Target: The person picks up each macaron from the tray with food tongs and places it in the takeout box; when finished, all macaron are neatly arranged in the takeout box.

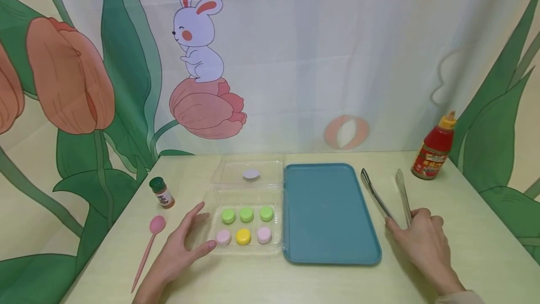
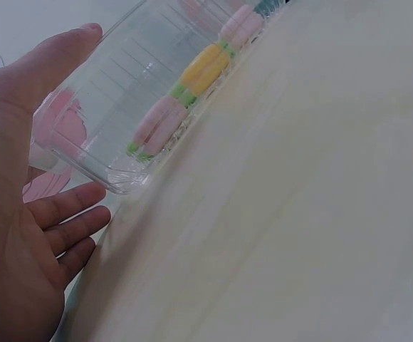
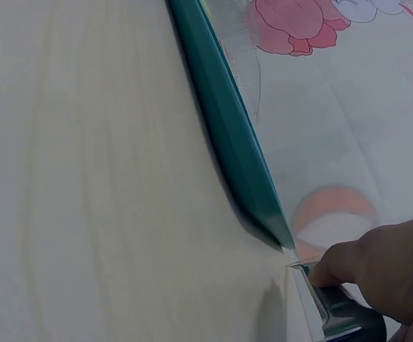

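Note:
A clear plastic box (image 1: pixel 242 196) lies with its lid folded back on the table. Inside it are two rows of macarons: green ones (image 1: pixel 246 214) behind, and a yellow one (image 1: pixel 243 236) between two pink ones in front. My left hand (image 1: pixel 179 250) is at the box's left side, thumb and fingers spread and holding nothing; whether it touches the box I cannot tell. To the right of the blue tray (image 1: pixel 329 215), my right hand (image 1: pixel 423 243) grips metal tongs (image 1: pixel 404 198) near their joined end. The tongs' arms stand apart, with nothing between their tips.
On the left are a pink spoon (image 1: pixel 157 224) and a small green-capped seasoning bottle (image 1: pixel 162 193). A red sauce bottle (image 1: pixel 434 149) with a yellow cap stands at the back right. Behind the table hangs a printed curtain (image 1: pixel 287 60).

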Demonstrator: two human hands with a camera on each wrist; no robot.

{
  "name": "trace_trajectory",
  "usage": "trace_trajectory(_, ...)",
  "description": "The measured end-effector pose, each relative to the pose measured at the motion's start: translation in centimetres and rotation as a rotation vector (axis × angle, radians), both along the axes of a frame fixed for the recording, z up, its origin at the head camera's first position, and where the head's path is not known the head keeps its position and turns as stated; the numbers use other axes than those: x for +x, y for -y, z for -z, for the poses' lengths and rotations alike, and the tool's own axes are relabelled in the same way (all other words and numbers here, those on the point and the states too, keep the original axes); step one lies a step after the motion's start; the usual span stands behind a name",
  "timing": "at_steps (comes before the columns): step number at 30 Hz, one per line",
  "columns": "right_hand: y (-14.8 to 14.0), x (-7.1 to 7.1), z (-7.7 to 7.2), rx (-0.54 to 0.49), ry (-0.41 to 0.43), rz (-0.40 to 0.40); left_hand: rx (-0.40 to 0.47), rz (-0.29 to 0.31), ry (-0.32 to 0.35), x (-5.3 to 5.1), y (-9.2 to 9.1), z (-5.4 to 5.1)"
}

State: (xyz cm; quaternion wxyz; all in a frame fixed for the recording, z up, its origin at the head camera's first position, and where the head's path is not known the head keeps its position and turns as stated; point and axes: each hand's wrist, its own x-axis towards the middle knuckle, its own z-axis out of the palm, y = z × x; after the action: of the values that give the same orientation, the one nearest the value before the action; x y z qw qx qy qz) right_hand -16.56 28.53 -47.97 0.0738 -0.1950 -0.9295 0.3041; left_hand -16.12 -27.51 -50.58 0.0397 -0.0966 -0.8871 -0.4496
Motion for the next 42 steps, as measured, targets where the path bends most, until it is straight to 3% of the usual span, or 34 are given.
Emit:
trace_trajectory(13,-0.5,0.3,-0.6,0.058,0.118,-0.069,0.001,0.004,-0.003,-0.3,-0.1,-0.3)
trace_trajectory(16,-0.8,0.3,-1.5,0.055,0.060,-0.049,0.003,0.002,0.008,-0.4,-0.3,-0.4)
trace_trajectory(19,-1.0,0.2,-2.5,0.009,-0.082,-0.057,0.001,-0.004,0.015,-0.5,-0.4,-0.7)
trace_trajectory(23,-0.4,-0.1,-3.7,-0.073,-0.275,-0.164,0.044,0.012,-0.013,-0.5,0.0,-1.3)
trace_trajectory(26,0.8,-0.6,-4.6,-0.140,-0.346,-0.274,0.090,0.047,-0.047,-0.7,0.4,-2.0)
trace_trajectory(34,6.2,-3.2,-5.8,-0.360,-0.376,-0.566,0.108,0.048,-0.086,-3.8,0.8,-3.7)
trace_trajectory(42,11.1,-5.9,-5.4,-0.499,-0.376,-0.685,0.108,0.058,-0.024,-6.4,-0.3,-3.9)
